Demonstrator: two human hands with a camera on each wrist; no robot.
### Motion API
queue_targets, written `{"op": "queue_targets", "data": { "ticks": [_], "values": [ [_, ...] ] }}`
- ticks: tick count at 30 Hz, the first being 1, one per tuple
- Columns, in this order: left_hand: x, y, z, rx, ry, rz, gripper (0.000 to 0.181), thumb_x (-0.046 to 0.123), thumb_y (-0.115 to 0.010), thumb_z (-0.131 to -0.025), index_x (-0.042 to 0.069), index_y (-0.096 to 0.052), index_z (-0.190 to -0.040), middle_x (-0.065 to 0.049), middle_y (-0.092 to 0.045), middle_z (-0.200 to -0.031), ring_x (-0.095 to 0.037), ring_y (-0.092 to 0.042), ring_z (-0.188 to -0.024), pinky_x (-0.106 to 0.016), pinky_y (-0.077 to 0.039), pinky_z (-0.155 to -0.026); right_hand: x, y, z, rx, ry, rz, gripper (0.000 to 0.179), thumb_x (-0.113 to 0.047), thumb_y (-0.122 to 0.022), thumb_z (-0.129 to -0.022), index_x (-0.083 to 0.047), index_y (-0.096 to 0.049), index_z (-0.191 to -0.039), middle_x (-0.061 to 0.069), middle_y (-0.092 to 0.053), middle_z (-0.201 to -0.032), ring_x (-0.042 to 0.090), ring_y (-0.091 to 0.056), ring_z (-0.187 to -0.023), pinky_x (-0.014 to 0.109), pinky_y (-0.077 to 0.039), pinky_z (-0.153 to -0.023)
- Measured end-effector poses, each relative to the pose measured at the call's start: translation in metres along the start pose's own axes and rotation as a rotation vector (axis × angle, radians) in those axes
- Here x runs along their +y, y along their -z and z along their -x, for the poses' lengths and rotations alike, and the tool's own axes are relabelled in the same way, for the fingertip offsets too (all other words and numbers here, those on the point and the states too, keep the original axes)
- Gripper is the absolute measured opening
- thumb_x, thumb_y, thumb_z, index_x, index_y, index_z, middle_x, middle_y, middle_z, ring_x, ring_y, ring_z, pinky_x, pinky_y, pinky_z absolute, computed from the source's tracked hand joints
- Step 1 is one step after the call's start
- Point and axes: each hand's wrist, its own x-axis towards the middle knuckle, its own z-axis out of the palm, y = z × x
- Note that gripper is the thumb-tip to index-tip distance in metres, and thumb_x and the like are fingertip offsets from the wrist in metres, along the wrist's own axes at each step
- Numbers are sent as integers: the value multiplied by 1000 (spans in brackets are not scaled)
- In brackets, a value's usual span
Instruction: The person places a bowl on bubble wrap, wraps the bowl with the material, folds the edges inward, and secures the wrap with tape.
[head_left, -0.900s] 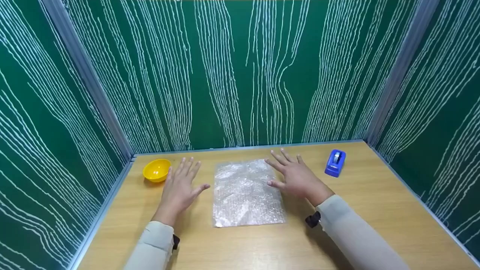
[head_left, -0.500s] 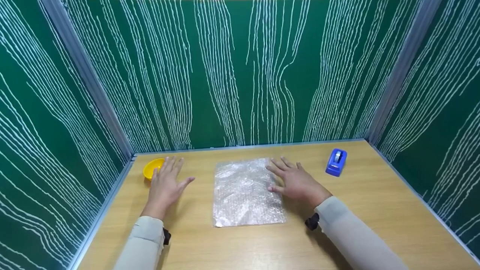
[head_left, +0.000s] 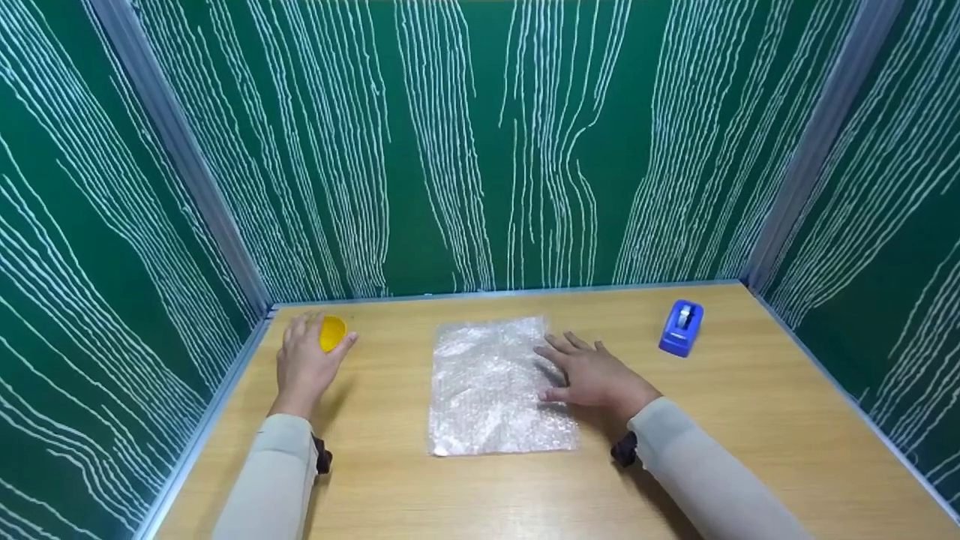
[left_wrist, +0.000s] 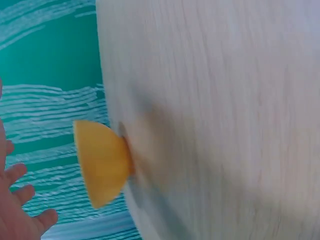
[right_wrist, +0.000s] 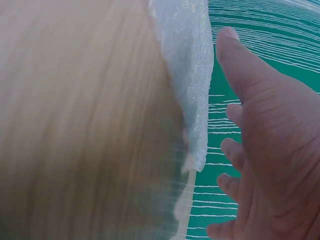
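My left hand (head_left: 306, 364) is over the left part of a yellow bowl (head_left: 333, 333) and hides much of it. In the left wrist view, the fingers (left_wrist: 25, 194) are spread and apart from the bowl (left_wrist: 101, 162), which stands upright on the table. A clear sheet of bubble wrap (head_left: 491, 390) lies flat in the middle. My right hand (head_left: 596, 375) is at its right edge with fingers spread, holding nothing. The right wrist view shows a gap between that hand (right_wrist: 280, 135) and the bubble wrap (right_wrist: 192, 75).
A blue tape dispenser (head_left: 681, 328) stands at the back right of the wooden table (head_left: 480, 495). Green walls (head_left: 427, 150) with white wavy lines close off the back and both sides, joined by grey metal posts (head_left: 817, 142).
My left hand has moved left and come over the bowl, its fingers bending more. The right hand has dropped slightly beside the bubble wrap. The view has shifted a little.
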Motion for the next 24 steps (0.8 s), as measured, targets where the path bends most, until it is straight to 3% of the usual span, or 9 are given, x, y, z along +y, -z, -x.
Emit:
{"op": "queue_targets", "data": {
  "ticks": [8, 13, 19, 24],
  "values": [
    [-22, -5, -15, 13, 129, 40, 116, 74, -74, -99, 9, -23, -181, -29, -23, -184, -54, -29, -165, -76, -32, -134, 0, -2, -1, -87, -12, -16, 102, -81, -71, -96, -32, -37, -179, 5, -24, -191, 48, -17, -177, 82, -16, -135],
    [-30, -8, -22, -10, 207, 97, 126, 73, -80, -95, 11, -14, -183, -29, -20, -185, -52, -31, -161, -74, -32, -135, -2, -1, -1, -128, -34, -32, 101, -80, -75, -94, -34, -40, -177, 4, -27, -190, 47, -21, -176, 79, -21, -136],
    [-38, -12, -27, -40, 248, 127, 135, 71, -83, -93, 12, -2, -184, -28, -7, -189, -54, -24, -167, -75, -26, -137, -4, 1, -4, -146, -28, -23, 107, -81, -80, -89, -33, -42, -177, 4, -30, -189, 48, -25, -175, 73, -28, -137],
    [-40, -15, -28, -40, 260, 148, 136, 67, -85, -93, 8, -2, -183, -31, -10, -187, -55, -26, -166, -73, -29, -137, -4, -2, -4, -148, -26, -18, 108, -82, -79, -89, -31, -43, -177, 5, -29, -189, 48, -25, -175, 72, -29, -137]
  ]
}}
